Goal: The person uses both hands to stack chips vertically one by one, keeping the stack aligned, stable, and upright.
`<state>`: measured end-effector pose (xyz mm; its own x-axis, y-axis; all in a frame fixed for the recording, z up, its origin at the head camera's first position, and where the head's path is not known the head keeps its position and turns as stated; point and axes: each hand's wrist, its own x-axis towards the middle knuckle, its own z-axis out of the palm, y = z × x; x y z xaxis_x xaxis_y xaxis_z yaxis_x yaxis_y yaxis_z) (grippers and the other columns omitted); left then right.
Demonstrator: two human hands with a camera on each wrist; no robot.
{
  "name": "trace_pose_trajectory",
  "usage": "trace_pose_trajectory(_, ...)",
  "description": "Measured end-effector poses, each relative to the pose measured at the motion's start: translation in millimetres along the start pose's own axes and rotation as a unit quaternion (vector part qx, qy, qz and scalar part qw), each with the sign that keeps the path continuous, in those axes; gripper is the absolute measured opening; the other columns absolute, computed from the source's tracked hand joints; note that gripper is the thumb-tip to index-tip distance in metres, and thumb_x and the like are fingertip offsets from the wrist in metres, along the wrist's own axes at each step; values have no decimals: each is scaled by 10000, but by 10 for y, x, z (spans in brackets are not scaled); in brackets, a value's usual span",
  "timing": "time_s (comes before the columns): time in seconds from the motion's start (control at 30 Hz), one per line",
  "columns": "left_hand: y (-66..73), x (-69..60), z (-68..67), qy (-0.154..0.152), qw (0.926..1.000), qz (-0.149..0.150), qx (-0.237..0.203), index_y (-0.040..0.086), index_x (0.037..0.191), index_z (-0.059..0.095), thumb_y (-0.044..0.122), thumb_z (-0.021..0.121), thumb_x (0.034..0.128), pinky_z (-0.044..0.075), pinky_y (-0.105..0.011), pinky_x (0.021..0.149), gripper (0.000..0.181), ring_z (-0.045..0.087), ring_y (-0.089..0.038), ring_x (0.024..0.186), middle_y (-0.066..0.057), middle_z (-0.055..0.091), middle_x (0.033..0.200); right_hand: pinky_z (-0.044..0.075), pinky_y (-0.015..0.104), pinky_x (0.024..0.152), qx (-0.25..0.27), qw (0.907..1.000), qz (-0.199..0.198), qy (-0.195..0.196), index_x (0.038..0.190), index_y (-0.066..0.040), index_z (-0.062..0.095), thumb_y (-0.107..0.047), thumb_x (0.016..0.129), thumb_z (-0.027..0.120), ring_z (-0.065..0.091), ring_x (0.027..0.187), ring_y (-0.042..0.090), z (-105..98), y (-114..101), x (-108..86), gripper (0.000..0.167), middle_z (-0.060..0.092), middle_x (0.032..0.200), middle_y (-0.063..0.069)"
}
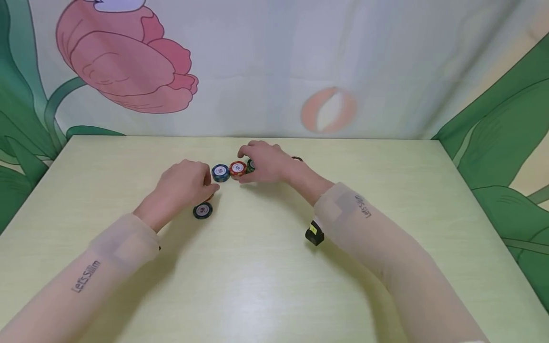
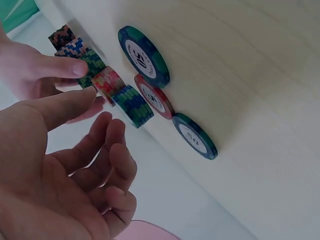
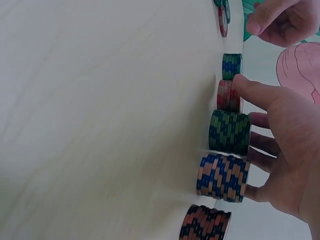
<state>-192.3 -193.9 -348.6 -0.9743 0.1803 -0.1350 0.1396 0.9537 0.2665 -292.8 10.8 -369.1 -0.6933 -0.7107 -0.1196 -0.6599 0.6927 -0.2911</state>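
My left hand (image 1: 182, 186) hovers over loose poker chips, its fingers loosely bent with nothing between them. Beneath it lie a dark green-blue chip (image 2: 144, 56), a red chip (image 2: 153, 96) and another green-blue chip (image 2: 195, 136). My right hand (image 1: 268, 162) is at a row of chip stacks, its thumb by the short red stack (image 3: 229, 95). Its other fingers reach behind the green stack (image 3: 229, 132) and the blue-and-tan stack (image 3: 223, 177). A short blue-green stack (image 1: 220, 172) stands at the row's left end, a black-and-orange stack (image 3: 205, 223) at its right end.
A small black object with a yellow label (image 1: 315, 233) sits on the table (image 1: 257, 286), partly hidden by the right sleeve (image 1: 377, 238). Behind the table's far edge hangs a curtain printed with a pink flower (image 1: 124, 62) and green leaves.
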Motion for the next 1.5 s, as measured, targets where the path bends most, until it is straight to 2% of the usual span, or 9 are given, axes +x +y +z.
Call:
trace_pose_trajectory(0.17, -10, -114, -13, -261, 9989, -315, 230, 71, 763, 659, 370, 753, 914, 433, -363, 544, 348, 554, -233, 622, -45, 595, 690, 407, 512, 982, -179, 9998, 39, 16, 1394, -145, 581, -466, 928, 741, 517, 1203, 208, 38, -49, 73, 588, 559, 1325, 34)
trace_pose_trajectory(0.27, -18, -163, 5, -471, 9972, -451, 369, 83, 740, 628, 432, 775, 884, 429, -364, 540, 405, 545, -239, 617, -54, 583, 683, 412, 499, 977, -311, 9995, 13, 11, 1394, -148, 585, -469, 933, 735, 516, 1197, 204, 53, -75, 127, 581, 553, 1335, 32)
trace_pose_trajectory(0.47, -9, -204, 78, -742, 9949, -423, 533, 26, 917, 649, 442, 808, 854, 491, -405, 584, 450, 598, -269, 702, -84, 625, 800, 431, 470, 964, -660, 9978, -69, -96, 1381, -157, 602, -477, 939, 722, 522, 1159, 196, 76, -150, 210, 558, 562, 1308, 26)
trace_pose_trajectory(0.57, 3, -205, 95, -766, 9949, -382, 539, 5, 965, 650, 413, 816, 857, 494, -407, 591, 453, 601, -273, 718, -88, 626, 817, 437, 473, 971, -619, 9980, -71, -127, 1354, -154, 618, -466, 939, 727, 526, 1146, 193, 88, -175, 230, 530, 567, 1282, 22)
trace_pose_trajectory(0.7, 13, -211, 91, -752, 9949, -315, 596, 16, 937, 654, 374, 834, 838, 494, -415, 580, 413, 598, -271, 709, -81, 626, 808, 436, 507, 988, -561, 9983, -10, -175, 1306, -166, 642, -453, 942, 729, 534, 1129, 196, 106, -189, 251, 472, 573, 1249, 20)
trace_pose_trajectory(0.9, 29, -212, 78, -808, 9940, -167, 723, 21, 900, 665, 325, 837, 833, 491, -417, 575, 355, 570, -259, 702, -85, 610, 795, 272, 668, 1096, -525, 9980, 219, -274, 1298, -213, 663, -453, 945, 725, 512, 1176, 210, 139, -213, 288, 431, 576, 1258, -1)
trace_pose_trajectory(0.97, 27, -210, 79, -800, 9940, -138, 735, 29, 880, 664, 307, 833, 832, 484, -413, 572, 329, 559, -257, 695, -82, 604, 785, 262, 676, 1097, -511, 9981, 231, -268, 1295, -220, 665, -457, 942, 727, 512, 1174, 212, 146, -221, 297, 430, 577, 1252, -3)
trace_pose_trajectory(1.27, 17, -200, 88, -816, 9938, -66, 749, 64, 807, 642, 264, 783, 841, 452, -400, 550, 247, 532, -249, 665, -79, 581, 748, 269, 668, 1096, -633, 9974, 293, -205, 1263, -246, 668, -459, 940, 726, 525, 1126, 212, 158, -252, 319, 391, 577, 1196, -24)
trace_pose_trajectory(1.5, 53, -199, 67, -836, 9946, -108, 611, 71, 774, 615, 262, 752, 848, 419, -372, 546, 247, 509, -232, 648, -68, 557, 728, 366, 570, 995, -745, 9969, 239, -91, 1226, -249, 679, -442, 945, 716, 521, 1051, 217, 170, -253, 306, 343, 570, 1131, -25)
